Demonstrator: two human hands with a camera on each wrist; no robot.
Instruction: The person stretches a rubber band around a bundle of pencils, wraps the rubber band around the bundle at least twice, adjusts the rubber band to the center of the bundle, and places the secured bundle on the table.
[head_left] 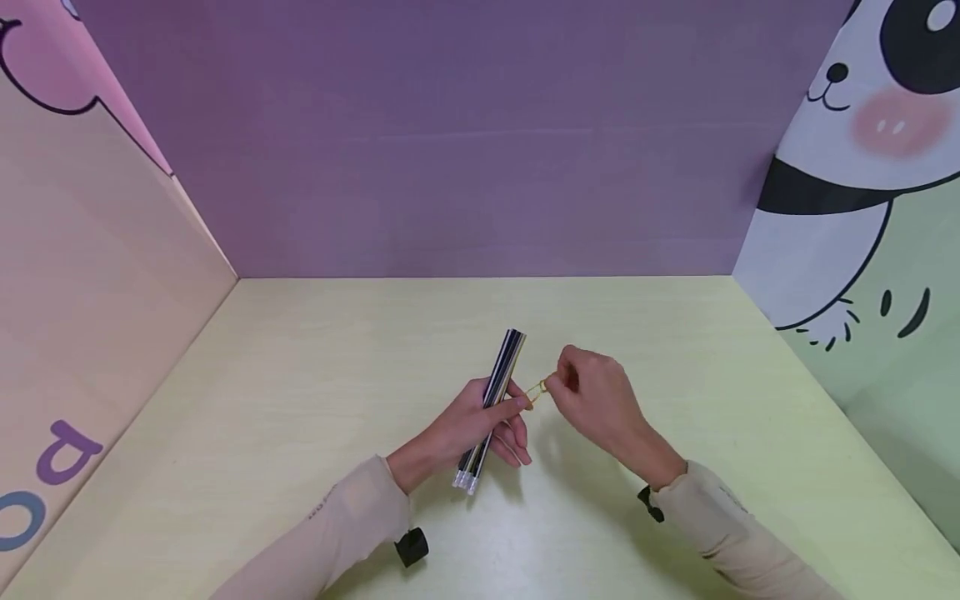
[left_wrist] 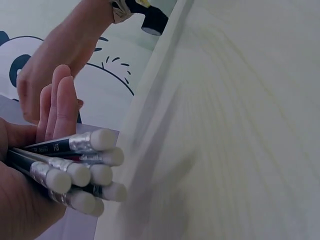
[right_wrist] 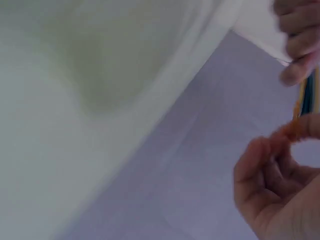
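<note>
A bundle of dark striped pencils (head_left: pixel 504 367) leans slightly to the right in my left hand (head_left: pixel 468 421), its thumb laid across them. White erasers (left_wrist: pixel 102 140) cap the near ends, grouped unevenly in the left wrist view. To the right, my right hand (head_left: pixel 600 404) pinches a yellow rubber band (head_left: pixel 536 389) between thumb and curled fingers. The band stretches from there to the left hand's fingertips beside the pencils. Whether it loops around any pencil is hidden. In the right wrist view the band (right_wrist: pixel 296 109) looks orange and blurred.
Both hands are above a pale wood-grain table (head_left: pixel 300 375). A purple wall (head_left: pixel 450 167) stands behind it. Side panels carry printed letters on the left and a cartoon panda (head_left: pixel 855 125) on the right. Black devices (head_left: pixel 412 547) hang at both wrists.
</note>
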